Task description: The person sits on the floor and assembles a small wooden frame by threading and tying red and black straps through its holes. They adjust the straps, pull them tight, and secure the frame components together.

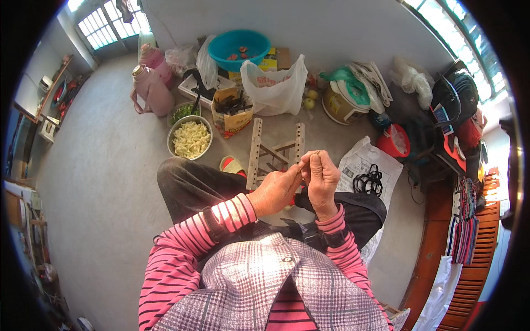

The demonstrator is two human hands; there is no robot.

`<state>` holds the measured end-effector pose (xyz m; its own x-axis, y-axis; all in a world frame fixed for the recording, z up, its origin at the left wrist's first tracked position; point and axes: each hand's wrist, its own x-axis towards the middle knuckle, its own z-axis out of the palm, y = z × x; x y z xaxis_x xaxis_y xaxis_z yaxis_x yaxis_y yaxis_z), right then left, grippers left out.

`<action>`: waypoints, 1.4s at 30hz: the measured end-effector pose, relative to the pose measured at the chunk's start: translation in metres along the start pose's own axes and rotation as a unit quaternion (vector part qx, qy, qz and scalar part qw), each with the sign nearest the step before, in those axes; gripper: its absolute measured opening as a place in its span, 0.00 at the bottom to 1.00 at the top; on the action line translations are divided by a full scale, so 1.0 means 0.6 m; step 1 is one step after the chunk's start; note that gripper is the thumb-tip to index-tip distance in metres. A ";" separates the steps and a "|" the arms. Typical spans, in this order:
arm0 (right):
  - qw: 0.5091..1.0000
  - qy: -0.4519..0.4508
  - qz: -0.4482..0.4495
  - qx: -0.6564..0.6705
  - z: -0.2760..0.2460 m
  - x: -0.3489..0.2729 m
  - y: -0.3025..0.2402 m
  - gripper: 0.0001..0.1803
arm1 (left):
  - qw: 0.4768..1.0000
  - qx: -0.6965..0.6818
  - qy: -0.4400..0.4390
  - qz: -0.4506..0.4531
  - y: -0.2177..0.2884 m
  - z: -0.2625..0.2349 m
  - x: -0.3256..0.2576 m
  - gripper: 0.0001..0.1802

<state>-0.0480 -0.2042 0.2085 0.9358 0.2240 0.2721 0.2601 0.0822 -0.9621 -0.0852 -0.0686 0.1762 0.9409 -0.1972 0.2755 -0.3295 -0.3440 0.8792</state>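
While both hands meet above the lap, the left hand (276, 190) pinches one end of a thin dark elastic band (310, 160) and the right hand (322, 179) clasps it in curled fingers. Light, soft and stretchy, I'd judge; best gripped at its ends. More black bands (368, 181) lie on newspaper (361, 157) over grey concrete floor (99, 165); a steel bowl of pale shreds (190, 138) sits nearby.

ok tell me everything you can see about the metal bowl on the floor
The metal bowl is round, silvery and upright on the grey floor, ahead and left of the person's knee. It is nearly full of pale yellow cut pieces. A second bowl of chopped greens touches its far rim. A paper bag stands just to its right. Neither hand touches it.
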 end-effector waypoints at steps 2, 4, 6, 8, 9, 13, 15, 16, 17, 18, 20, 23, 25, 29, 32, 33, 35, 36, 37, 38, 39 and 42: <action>0.999 0.001 -0.029 -0.026 -0.001 0.000 0.003 0.11 | 0.999 0.051 -0.004 0.009 0.001 0.001 0.000 0.08; 0.996 0.009 -0.039 -0.086 -0.002 0.000 0.004 0.11 | 0.996 0.085 -0.006 0.019 0.000 0.002 -0.001 0.09; 0.991 0.014 -0.050 -0.124 -0.003 0.001 0.004 0.12 | 0.994 0.102 -0.007 0.029 -0.001 0.002 -0.002 0.09; 0.988 0.017 -0.062 -0.141 -0.004 0.002 0.003 0.12 | 0.995 0.091 -0.020 0.034 -0.002 0.002 -0.002 0.09; 0.986 0.014 -0.061 -0.154 -0.004 0.004 0.003 0.12 | 0.995 0.086 -0.027 0.034 -0.004 0.001 -0.002 0.09; 0.993 -0.011 -0.014 -0.120 -0.007 0.012 -0.002 0.11 | 0.998 0.064 -0.022 0.016 -0.008 -0.002 0.000 0.09; 0.998 -0.030 0.041 -0.049 -0.013 0.015 -0.006 0.10 | 0.998 0.060 -0.018 0.031 -0.010 -0.005 0.002 0.10; 0.996 -0.041 0.073 -0.007 -0.019 0.018 -0.009 0.10 | 0.998 0.056 -0.025 0.027 -0.010 -0.006 0.002 0.09; 0.993 -0.055 0.101 0.041 -0.024 0.019 -0.011 0.10 | 0.998 0.052 -0.032 0.023 -0.010 -0.008 0.001 0.09; 0.991 -0.063 0.114 0.044 -0.029 0.021 -0.013 0.10 | 0.998 0.048 -0.039 0.018 -0.009 -0.009 0.000 0.08; 0.986 -0.081 0.131 0.060 -0.036 0.023 -0.015 0.10 | 0.998 0.025 -0.052 0.014 -0.008 -0.009 -0.001 0.07; 0.991 -0.071 0.106 0.044 -0.036 0.020 -0.011 0.10 | 0.998 0.030 -0.059 0.011 -0.009 -0.007 -0.002 0.08; 0.997 -0.035 0.053 -0.037 -0.025 0.012 -0.005 0.10 | 0.995 0.082 -0.054 0.013 -0.013 -0.004 -0.002 0.09; 0.994 0.036 0.071 -0.076 -0.007 0.012 0.006 0.12 | 0.980 0.194 -0.044 -0.005 -0.022 0.006 -0.003 0.09; 0.993 0.057 0.076 -0.075 -0.004 0.019 0.009 0.13 | 0.983 0.182 -0.021 -0.007 -0.024 0.010 0.006 0.08; 0.992 0.061 0.073 -0.079 -0.005 0.019 0.009 0.13 | 0.985 0.170 -0.029 -0.024 -0.022 0.010 0.007 0.08; 0.995 0.056 0.059 -0.057 -0.014 0.023 0.007 0.13 | 0.998 -0.012 -0.025 -0.048 -0.017 0.004 0.014 0.08; 0.997 0.049 0.053 -0.034 -0.020 0.027 0.007 0.13 | 0.992 -0.100 -0.032 -0.068 -0.015 -0.002 0.018 0.09; 0.998 0.042 0.051 -0.022 -0.028 0.032 0.005 0.13 | 0.974 -0.168 -0.072 -0.133 -0.014 -0.013 0.018 0.11; 0.997 0.050 0.048 -0.022 -0.036 0.037 0.004 0.13 | 0.953 -0.225 -0.098 -0.180 -0.013 -0.022 0.018 0.11; 0.997 0.055 0.046 -0.018 -0.042 0.041 0.003 0.13 | 0.931 -0.282 -0.117 -0.201 -0.012 -0.030 0.017 0.11; 0.997 0.064 0.043 -0.011 -0.049 0.043 0.005 0.13 | 0.911 -0.341 -0.134 -0.192 -0.009 -0.040 0.012 0.12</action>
<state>-0.0159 -0.2268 0.2122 0.9774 0.1031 0.1847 0.1808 0.0456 -0.9825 -0.0750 -0.0462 0.1829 0.8937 -0.4304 -0.1267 0.2303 0.1978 0.9528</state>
